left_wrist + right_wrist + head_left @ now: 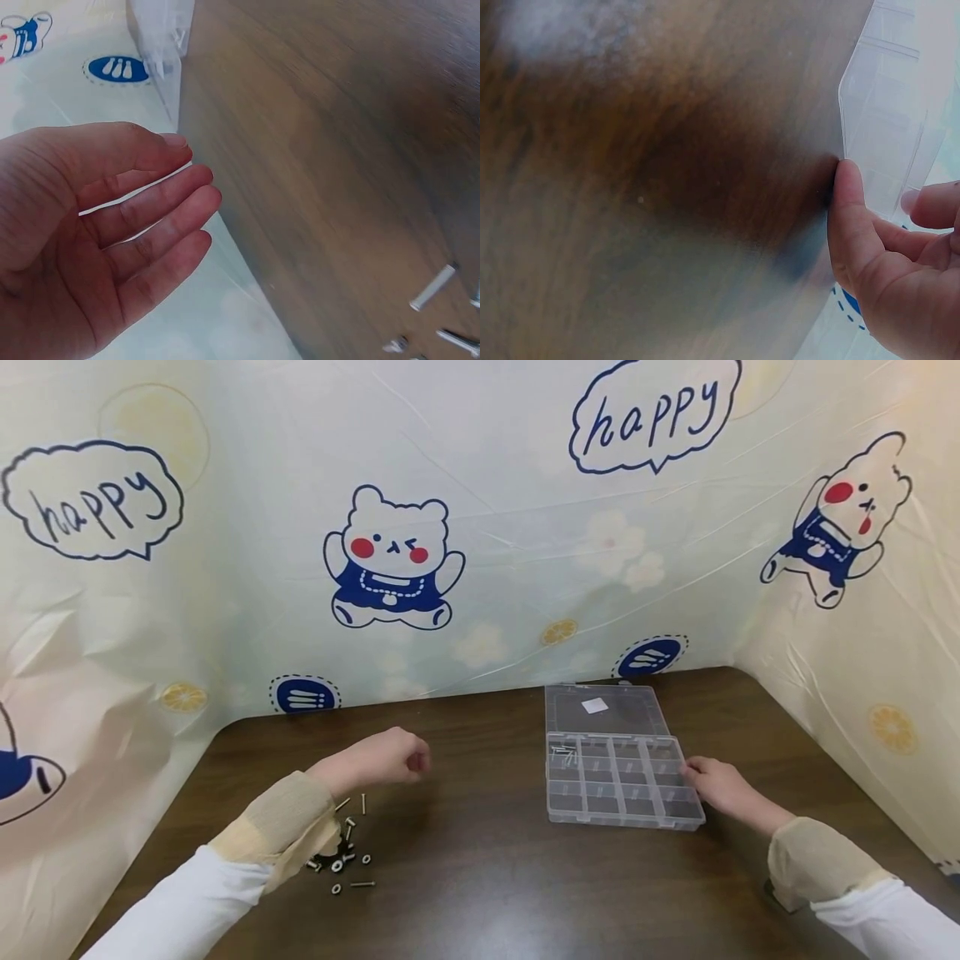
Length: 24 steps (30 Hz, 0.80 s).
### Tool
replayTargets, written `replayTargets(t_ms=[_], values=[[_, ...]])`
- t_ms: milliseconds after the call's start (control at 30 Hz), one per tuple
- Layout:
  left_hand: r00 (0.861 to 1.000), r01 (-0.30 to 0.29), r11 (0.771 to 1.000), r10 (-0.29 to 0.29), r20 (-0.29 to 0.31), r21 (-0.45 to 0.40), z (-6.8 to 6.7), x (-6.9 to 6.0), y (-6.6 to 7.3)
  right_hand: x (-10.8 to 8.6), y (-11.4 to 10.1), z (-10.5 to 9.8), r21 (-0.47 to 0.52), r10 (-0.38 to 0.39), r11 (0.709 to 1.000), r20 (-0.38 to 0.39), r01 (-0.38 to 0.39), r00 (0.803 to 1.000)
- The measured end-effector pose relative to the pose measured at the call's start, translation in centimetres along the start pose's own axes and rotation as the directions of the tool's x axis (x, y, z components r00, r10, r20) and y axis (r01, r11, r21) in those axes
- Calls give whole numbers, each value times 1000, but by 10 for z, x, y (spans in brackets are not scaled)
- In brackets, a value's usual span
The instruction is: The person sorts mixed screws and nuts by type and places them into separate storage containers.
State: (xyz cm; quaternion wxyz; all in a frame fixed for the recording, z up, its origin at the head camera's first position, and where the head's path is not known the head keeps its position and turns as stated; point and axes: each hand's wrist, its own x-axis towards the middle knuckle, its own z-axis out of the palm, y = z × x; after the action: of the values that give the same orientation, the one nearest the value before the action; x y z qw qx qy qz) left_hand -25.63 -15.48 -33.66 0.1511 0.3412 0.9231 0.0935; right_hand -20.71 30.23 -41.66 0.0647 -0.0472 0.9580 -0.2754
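Observation:
A clear plastic compartment box (626, 818) lies on the table with its lid (622, 706) folded open toward the wall. Several screws (564, 752) are in its back left compartment. My right hand (723, 787) holds the box by its right side; in the right wrist view the thumb and fingers (849, 184) meet the clear wall. Between the box and a scatter of hardware, my left hand (386, 757) hovers over the table. Its fingers (169, 217) are loosely bent in the left wrist view, and nothing shows in them.
Loose screws (363, 884), nuts and washers (336, 889) lie on the dark wooden table (480, 877) at the left, partly hidden by the left sleeve. A printed cloth (495, 568) hangs behind the table and along both sides.

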Motion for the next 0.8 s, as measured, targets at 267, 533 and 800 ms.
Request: replayTargets(t_ms=[267, 533, 800], values=[[997, 68, 995, -70, -17, -73, 7, -20, -21, 0, -1, 1, -10, 2, 1000, -12, -2, 1000], [983, 161, 981, -169, -65, -105, 17, -29, -40, -1, 0, 2, -14, -7, 1000, -17, 7, 1000], [931, 306, 936, -332, -149, -177, 34, -39, -56, -1, 0, 2, 0, 0, 1000, -4, 0, 1000]])
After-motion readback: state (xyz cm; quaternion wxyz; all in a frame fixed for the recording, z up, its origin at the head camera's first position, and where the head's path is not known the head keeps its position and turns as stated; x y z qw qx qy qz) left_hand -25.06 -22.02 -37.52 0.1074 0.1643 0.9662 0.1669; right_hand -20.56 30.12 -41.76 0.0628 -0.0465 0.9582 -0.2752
